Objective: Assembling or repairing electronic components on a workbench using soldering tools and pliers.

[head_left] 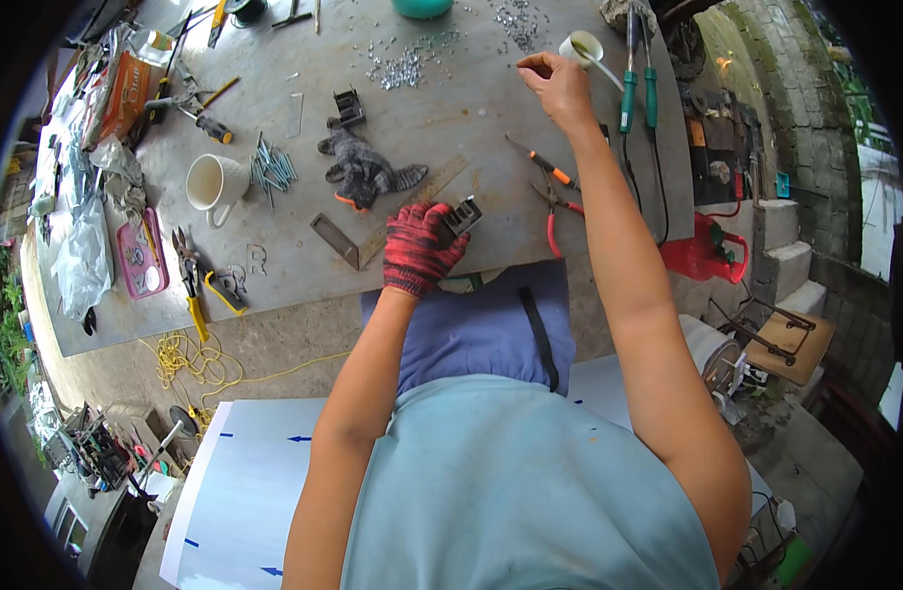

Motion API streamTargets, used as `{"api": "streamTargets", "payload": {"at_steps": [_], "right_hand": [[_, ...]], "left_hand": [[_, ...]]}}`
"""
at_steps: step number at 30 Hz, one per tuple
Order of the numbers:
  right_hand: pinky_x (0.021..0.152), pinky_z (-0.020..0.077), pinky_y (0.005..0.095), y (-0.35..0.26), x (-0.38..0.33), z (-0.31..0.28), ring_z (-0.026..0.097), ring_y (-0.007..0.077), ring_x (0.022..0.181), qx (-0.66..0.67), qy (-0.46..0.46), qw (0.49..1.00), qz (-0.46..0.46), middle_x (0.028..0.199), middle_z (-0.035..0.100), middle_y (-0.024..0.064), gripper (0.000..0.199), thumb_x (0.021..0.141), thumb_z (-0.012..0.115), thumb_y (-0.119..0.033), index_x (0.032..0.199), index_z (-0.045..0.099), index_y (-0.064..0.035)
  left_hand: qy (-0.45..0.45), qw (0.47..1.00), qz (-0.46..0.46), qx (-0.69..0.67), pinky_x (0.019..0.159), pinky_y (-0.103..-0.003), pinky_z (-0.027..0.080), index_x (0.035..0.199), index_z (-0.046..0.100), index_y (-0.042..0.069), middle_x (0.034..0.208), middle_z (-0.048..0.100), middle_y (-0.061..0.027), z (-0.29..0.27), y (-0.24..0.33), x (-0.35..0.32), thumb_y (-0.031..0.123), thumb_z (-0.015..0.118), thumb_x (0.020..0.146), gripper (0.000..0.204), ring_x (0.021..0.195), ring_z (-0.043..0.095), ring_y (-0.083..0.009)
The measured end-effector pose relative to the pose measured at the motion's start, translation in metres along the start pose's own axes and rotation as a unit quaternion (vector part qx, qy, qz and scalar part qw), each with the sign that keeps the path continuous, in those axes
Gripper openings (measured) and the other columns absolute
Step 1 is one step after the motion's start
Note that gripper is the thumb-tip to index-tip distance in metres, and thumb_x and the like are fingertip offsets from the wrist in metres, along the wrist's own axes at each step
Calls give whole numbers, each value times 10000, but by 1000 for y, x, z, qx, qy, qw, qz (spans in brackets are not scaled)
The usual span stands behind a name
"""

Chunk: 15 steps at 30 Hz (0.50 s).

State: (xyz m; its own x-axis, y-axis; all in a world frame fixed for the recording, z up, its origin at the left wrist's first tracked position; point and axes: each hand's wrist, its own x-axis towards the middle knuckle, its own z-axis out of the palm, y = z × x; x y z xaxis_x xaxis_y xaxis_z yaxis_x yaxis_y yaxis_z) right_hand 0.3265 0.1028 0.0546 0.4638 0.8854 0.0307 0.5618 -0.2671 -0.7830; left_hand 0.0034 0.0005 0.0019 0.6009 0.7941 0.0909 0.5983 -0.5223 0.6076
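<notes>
The left hand (419, 246), covered by a red and black knitted glove, was closed around a small dark metal bracket (462, 214) at the near edge of the table (451, 108). The right hand (560, 87), bare, was stretched to the far right of the table with thumb and fingertips pinched together; whether anything tiny was held between them could not be told. Just beyond it one small white cup (581, 46) with a white stick in it was seen.

A second dark bracket (349, 104) stood farther off, near the table's middle. One grey knitted glove (365, 170) lay between the two brackets, with one long ruler (422, 205) slanting just near of it and one metal try square (334, 240) at the ruler's left end. One white mug (213, 183) stood to the left, a bundle of nails (272, 165) just beside it. Two loose heaps of small silver fasteners (402, 67) were scattered at the far side.

To the right of the gloved hand one orange-handled screwdriver (547, 163) and one pair of red-handled pliers (558, 211) were laid close together. Two green-handled tools (638, 88) lay side by side at the right edge. One pair of yellow-handled snips (190, 285) rested at the near left, beside one pink tray (142, 258).
</notes>
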Motion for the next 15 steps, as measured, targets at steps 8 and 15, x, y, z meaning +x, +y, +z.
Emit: {"api": "streamTargets", "payload": {"at_steps": [8, 15], "right_hand": [[748, 541, 276, -48, -173, -7, 695, 121, 809, 45, -31, 998, 6, 905, 743, 50, 97, 893, 742, -42, 986, 738, -12], [696, 558, 344, -47, -228, 21, 703, 234, 779, 64, 13, 998, 7, 874, 687, 110, 79, 852, 731, 9, 923, 701, -7]], "left_hand": [[11, 1000, 11, -23, 926, -489, 454, 1165, 655, 111, 1089, 642, -134, -7, 1, 2, 370, 850, 711, 558, 1044, 592, -351], [-11, 999, 34, -5, 933, -461, 438, 1098, 707, 122, 1052, 672, -110, -8, 0, -1, 451, 862, 672, 560, 1025, 596, -326]]}}
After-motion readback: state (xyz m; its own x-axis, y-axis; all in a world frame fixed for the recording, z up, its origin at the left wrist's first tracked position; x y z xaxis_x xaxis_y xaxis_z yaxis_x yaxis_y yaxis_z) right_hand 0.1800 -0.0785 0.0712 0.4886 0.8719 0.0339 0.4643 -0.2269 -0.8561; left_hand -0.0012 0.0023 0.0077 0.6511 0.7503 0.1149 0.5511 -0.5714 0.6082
